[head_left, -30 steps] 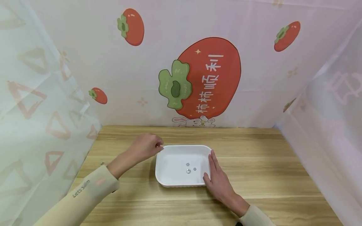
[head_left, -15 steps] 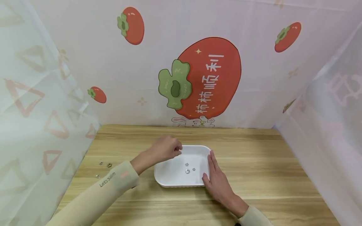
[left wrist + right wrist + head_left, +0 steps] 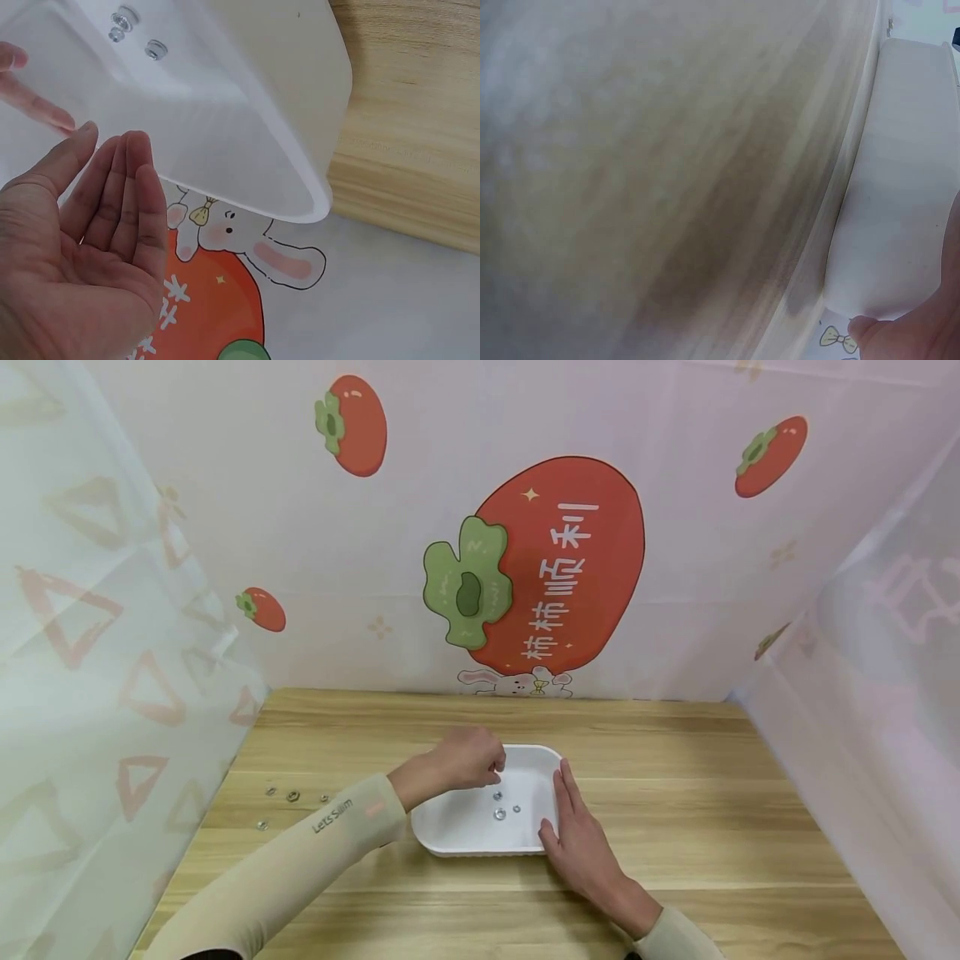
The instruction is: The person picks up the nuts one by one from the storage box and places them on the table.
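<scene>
The left hand [image 3: 468,758] hangs over the left-middle of the white tray [image 3: 461,839], palm bare and fingers bent, the thumb tip close to the index fingertip; whether something small sits between those tips cannot be told. The right hand [image 3: 581,847] rests on the tray's right rim, its fingers fairly straight and pointing far, the thumb apart from them at the near right corner.

Beneath and right of the left hand, three small metal nuts [image 3: 500,814] lie on the tray floor, near one another but apart. The tray stands in the middle of the wooden surface [image 3: 712,827]. Well to its left, four more metal pieces [image 3: 293,796] lie scattered beside the lettered left sleeve [image 3: 292,860]. Beyond the far edge rises a pale backdrop [image 3: 690,610] printed with red persimmons [image 3: 607,585].
</scene>
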A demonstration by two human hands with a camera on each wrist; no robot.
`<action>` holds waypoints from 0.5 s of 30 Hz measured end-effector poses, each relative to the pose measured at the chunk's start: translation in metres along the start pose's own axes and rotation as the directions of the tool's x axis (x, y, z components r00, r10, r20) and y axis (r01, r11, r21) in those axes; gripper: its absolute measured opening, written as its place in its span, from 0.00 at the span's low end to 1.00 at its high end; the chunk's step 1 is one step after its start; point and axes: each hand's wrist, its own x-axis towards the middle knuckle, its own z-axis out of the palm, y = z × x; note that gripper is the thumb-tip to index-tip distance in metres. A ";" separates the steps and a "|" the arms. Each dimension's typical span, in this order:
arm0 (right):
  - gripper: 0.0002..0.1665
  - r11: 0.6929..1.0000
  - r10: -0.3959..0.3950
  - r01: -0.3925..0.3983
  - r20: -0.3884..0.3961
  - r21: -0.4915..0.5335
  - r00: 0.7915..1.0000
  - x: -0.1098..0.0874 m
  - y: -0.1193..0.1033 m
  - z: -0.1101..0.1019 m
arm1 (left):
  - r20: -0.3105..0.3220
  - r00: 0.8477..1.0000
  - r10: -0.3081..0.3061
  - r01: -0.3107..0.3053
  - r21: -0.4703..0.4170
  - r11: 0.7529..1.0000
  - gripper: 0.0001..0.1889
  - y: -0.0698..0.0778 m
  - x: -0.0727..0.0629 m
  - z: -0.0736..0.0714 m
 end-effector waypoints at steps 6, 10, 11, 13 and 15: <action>0.47 1.000 -0.003 0.003 -0.006 -0.001 1.000 0.000 0.000 0.000 | 0.052 0.999 -0.010 0.005 0.096 0.995 0.06 -0.001 0.010 0.012; 0.47 1.000 -0.005 0.005 -0.007 0.003 1.000 0.000 0.000 -0.001 | 0.089 0.995 -0.034 0.022 0.139 0.990 0.06 -0.001 0.013 0.017; 0.47 1.000 -0.005 0.005 -0.005 0.003 1.000 0.000 0.000 -0.001 | 0.097 0.995 -0.036 0.022 0.142 0.990 0.06 0.000 0.013 0.018; 0.47 1.000 -0.005 0.005 -0.002 0.004 1.000 0.000 -0.001 -0.001 | 0.108 0.994 -0.035 0.019 0.146 0.989 0.06 -0.001 0.014 0.020; 0.47 1.000 0.000 0.000 0.003 0.002 1.000 0.001 0.000 0.000 | 0.115 0.993 -0.028 0.011 0.144 0.989 0.06 -0.001 0.016 0.022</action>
